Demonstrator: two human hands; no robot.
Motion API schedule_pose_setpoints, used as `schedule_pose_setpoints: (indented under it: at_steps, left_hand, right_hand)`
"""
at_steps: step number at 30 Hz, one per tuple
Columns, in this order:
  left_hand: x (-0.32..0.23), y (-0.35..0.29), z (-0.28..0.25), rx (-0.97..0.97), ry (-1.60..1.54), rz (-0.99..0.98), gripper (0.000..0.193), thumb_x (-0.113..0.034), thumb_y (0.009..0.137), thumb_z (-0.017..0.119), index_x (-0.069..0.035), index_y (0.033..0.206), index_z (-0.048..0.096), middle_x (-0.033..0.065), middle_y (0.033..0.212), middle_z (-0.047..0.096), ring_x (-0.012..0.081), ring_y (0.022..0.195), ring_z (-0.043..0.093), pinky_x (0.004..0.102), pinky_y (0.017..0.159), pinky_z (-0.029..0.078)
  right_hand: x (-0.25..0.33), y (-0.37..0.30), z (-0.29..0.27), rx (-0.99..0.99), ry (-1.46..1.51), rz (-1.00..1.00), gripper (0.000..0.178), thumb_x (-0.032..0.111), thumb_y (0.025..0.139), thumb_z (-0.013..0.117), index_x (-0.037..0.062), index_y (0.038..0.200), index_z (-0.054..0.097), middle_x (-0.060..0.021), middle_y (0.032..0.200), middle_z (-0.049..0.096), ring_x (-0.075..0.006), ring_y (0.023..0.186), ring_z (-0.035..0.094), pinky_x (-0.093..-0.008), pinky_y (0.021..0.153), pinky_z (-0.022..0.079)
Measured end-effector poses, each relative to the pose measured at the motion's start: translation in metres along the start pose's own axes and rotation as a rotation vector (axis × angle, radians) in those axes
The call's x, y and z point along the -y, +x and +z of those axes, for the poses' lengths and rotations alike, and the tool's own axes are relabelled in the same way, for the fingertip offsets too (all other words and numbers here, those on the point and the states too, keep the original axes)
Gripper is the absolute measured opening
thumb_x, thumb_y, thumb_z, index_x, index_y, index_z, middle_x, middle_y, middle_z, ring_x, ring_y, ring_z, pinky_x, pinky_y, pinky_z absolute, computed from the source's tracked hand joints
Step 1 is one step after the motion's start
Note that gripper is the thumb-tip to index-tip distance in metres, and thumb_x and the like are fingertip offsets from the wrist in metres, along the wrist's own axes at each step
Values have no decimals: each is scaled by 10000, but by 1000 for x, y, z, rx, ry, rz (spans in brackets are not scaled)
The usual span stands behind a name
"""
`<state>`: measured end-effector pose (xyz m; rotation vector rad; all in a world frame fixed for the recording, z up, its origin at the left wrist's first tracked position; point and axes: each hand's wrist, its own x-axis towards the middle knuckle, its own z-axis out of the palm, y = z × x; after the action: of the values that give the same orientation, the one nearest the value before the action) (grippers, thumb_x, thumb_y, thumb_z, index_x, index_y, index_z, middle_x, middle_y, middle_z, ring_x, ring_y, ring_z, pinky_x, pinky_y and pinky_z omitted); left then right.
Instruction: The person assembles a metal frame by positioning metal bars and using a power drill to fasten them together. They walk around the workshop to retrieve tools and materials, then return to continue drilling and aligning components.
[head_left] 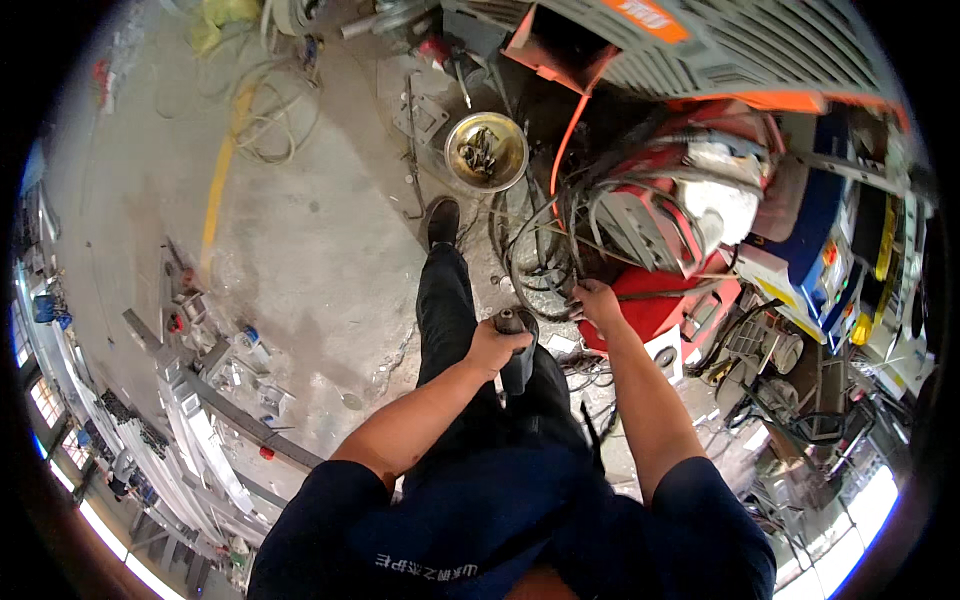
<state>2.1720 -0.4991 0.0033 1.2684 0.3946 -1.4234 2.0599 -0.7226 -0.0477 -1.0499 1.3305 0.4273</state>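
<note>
My left hand [494,346] is closed around a dark, thick-bodied tool [515,372] held in front of my legs. A rounded end sticks up above the fingers; its exact kind cannot be made out. To the right, my right hand [598,304] has its fingers bent together at a dark cable [574,290], beside the red machine case [655,305]. The fingertips are partly hidden, but they appear to pinch the cable. Loops of dark cable [520,262] lie on the floor just ahead of both hands.
A metal bowl [458,176] with small metal parts stands ahead of my left shoe [442,222]. An orange cord [571,140] runs down from the large grey machine [740,45]. More cables drape over red equipment [640,225] at right. Metal bars [240,405] lie at left.
</note>
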Motion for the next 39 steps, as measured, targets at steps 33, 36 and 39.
schedule_pose_setpoints:
  at_steps: [33,36,39]
  left_hand:
    - [-94,133,-115,158,574,-2,210,-166,663,763,-105,812,628,74,870,664,289,905,635,430,920,441]
    - [-98,131,-116,202,578,52,204,-147,650,751,-81,799,629,101,844,665,303,893,631,427,903,451]
    - [-89,132,-111,159,593,48,212,-145,643,756,-84,803,631,99,850,667,299,898,633,427,907,451]
  right_hand:
    - [47,561,216,-561,-334,-101,470,299,836,671,72,1245,622,-223,1187,645,-373,1043,652,-444,872,527]
    - [37,573,175,-370,-610,-17,520,272,856,632,52,1320,552,-217,1216,633,-365,1081,630,-400,939,496]
    - [69,546,201,-329,-932,-36,545,249,876,604,35,1365,494,-229,1239,615,-362,1117,610,-413,964,482]
